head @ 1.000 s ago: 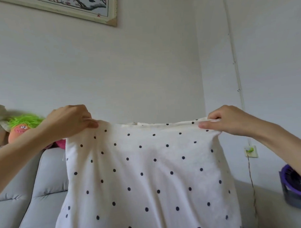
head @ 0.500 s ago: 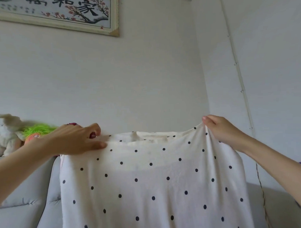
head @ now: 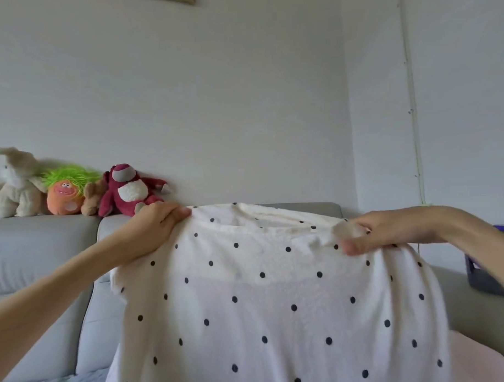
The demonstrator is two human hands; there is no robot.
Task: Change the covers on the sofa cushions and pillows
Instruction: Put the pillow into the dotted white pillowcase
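The white fleecy cover with dark dots (head: 263, 299) hangs before the grey sofa (head: 41, 249), its top corners pinched by the left hand (head: 157, 225) and right hand (head: 395, 228). A loosened pinch could let the filling drag it down.

A white polka-dot cover (head: 271, 298) is held up by its top edge, gripped by the left hand (head: 156, 222) and right hand (head: 389, 231). Behind the left fingers (head: 177, 213), 4 plush toys (head: 73, 191) are lined along the grey sofa (head: 41, 249).
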